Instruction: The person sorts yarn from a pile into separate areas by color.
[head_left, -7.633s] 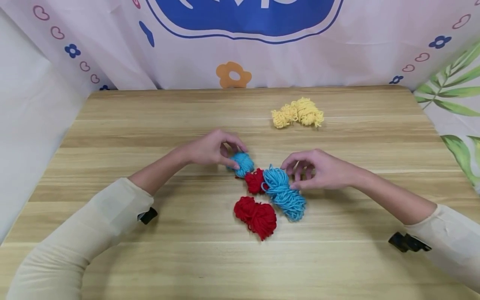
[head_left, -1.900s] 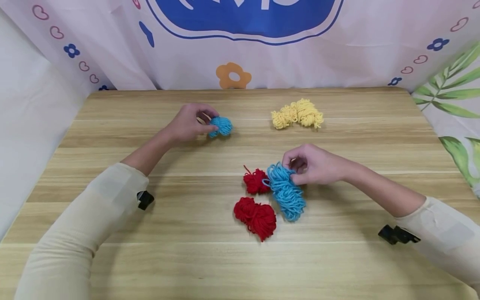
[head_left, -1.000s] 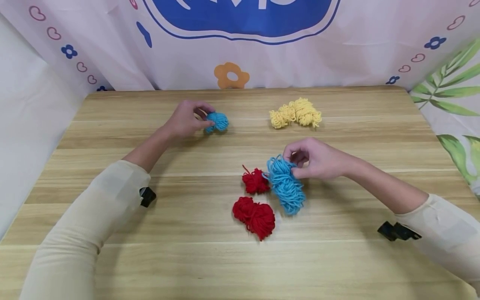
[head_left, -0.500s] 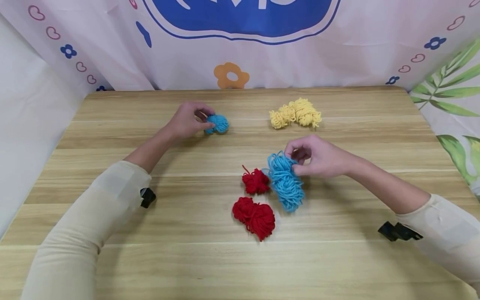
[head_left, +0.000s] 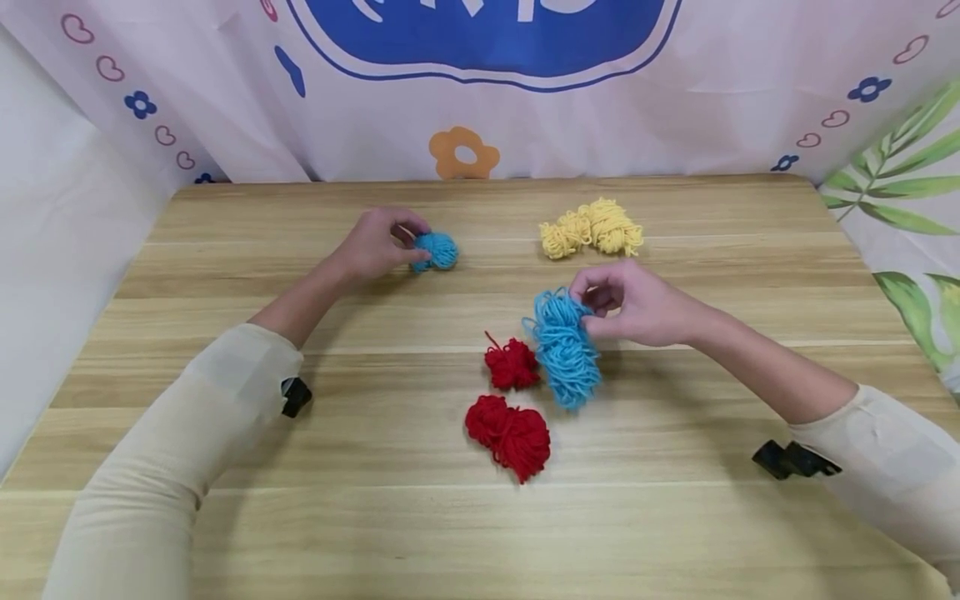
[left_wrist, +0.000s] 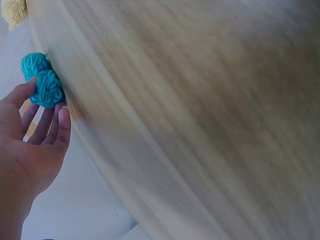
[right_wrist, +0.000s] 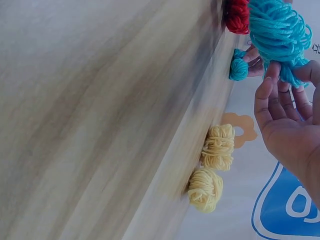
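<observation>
My left hand (head_left: 381, 243) pinches a small blue yarn bundle (head_left: 438, 250) at the back left of the table; in the left wrist view the bundle (left_wrist: 46, 82) shows two lobes, with thumb and fingers at its near end. My right hand (head_left: 637, 304) pinches the upper end of a larger blue yarn skein (head_left: 567, 358), tied at its waist. That skein hangs tilted, raised off the table in the right wrist view (right_wrist: 277, 35). Just left of it lies a small red yarn bundle (head_left: 512, 364). A larger red yarn skein (head_left: 510, 436) lies nearer the front.
Two lobes of yellow yarn (head_left: 592, 227) lie at the back right. The wooden table (head_left: 337, 517) ends at a printed cloth backdrop (head_left: 360, 125). Black wrist cameras (head_left: 795, 460) hang under the sleeves.
The left hand carried the small blue bundle from beside the red one to the back left, then stayed nearly still. Lately the right hand has raised the larger blue skein and moved it slightly backward.
</observation>
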